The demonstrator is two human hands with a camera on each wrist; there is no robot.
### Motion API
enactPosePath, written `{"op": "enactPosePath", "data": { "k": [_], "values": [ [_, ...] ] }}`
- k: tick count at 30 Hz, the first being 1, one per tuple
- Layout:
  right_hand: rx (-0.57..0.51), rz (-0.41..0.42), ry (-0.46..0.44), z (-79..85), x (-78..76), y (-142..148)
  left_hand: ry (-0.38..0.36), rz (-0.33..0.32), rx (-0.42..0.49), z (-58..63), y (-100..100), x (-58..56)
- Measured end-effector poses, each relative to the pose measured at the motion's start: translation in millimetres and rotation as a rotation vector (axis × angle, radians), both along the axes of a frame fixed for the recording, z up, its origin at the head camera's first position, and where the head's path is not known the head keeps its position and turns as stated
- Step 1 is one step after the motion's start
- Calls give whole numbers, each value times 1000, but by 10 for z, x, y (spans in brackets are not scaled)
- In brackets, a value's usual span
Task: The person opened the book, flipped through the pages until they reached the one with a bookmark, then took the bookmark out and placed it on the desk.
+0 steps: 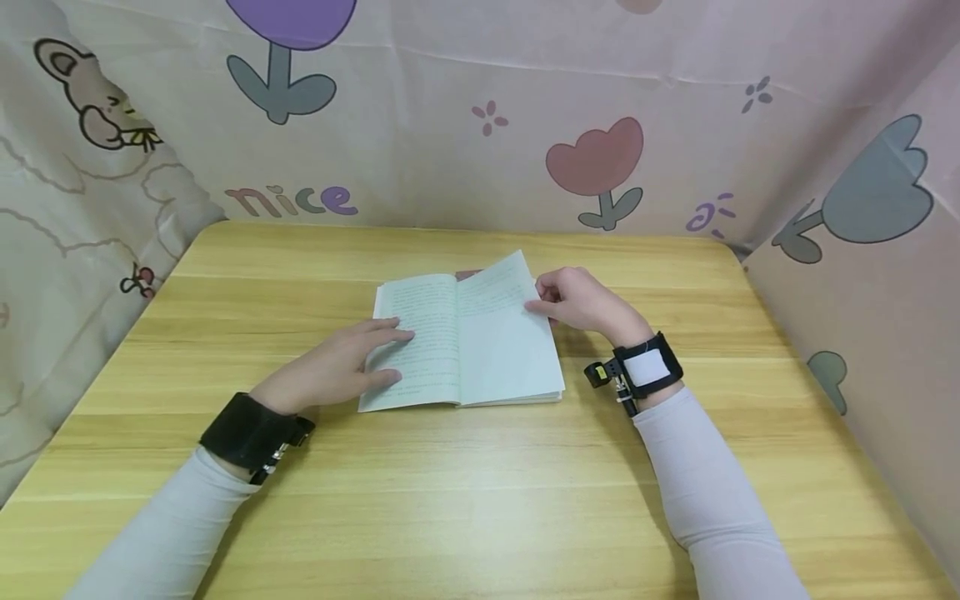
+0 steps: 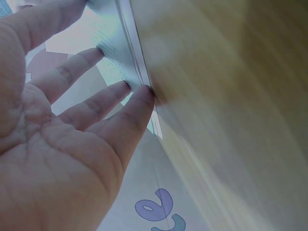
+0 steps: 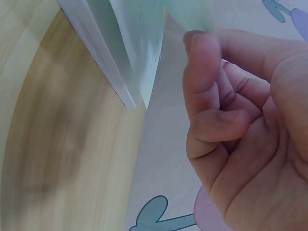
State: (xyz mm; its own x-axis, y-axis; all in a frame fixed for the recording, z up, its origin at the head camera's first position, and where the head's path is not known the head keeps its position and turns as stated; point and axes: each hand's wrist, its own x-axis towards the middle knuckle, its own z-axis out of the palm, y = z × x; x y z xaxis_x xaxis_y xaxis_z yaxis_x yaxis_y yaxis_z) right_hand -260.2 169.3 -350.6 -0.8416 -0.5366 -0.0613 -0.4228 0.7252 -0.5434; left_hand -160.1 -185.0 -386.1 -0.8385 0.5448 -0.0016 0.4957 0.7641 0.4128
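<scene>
An open book (image 1: 420, 333) lies on the wooden table, its left page covered in lines of print. Spread over that page's outer edge, my left hand (image 1: 341, 362) rests with straight fingers; the left wrist view shows its fingertips (image 2: 144, 94) along the book's edge. At the book's upper right, my right hand (image 1: 577, 302) pinches the corner of a page (image 1: 498, 292) between thumb and forefinger. This page is lifted and bent upward, with print across its top part. In the right wrist view the other fingers (image 3: 216, 125) are curled in toward the palm.
The wooden table (image 1: 480, 492) extends around the book on all sides. A printed cloth (image 1: 435, 150) with flowers and the word "nice" hangs behind it and at both sides. Black straps with small cameras circle both wrists. A bit of reddish cover (image 1: 467, 274) shows behind the book.
</scene>
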Motion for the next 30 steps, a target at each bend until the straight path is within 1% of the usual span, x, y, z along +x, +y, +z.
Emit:
{"op": "enactPosePath", "data": {
  "k": [4, 8, 13, 19, 27, 30],
  "values": [
    [-12, -6, -21, -11, 0, 5, -7, 2, 2, -5, 9, -5],
    [-13, 18, -3, -9, -2, 4, -3, -1, 0, 0, 7, -4],
    [-5, 51, 20, -44, -21, 12, -5, 1, 0, -1, 6, -5],
    [6, 39, 28, -62, -35, 13, 1, -5, -4, 3, 10, -9],
    [-53, 23, 80, 24, -8, 5, -2, -10, -1, 1, 2, -12],
    [-70, 31, 77, 52, 5, -3, -1, -12, -4, -7, -1, -16]
  ]
}}
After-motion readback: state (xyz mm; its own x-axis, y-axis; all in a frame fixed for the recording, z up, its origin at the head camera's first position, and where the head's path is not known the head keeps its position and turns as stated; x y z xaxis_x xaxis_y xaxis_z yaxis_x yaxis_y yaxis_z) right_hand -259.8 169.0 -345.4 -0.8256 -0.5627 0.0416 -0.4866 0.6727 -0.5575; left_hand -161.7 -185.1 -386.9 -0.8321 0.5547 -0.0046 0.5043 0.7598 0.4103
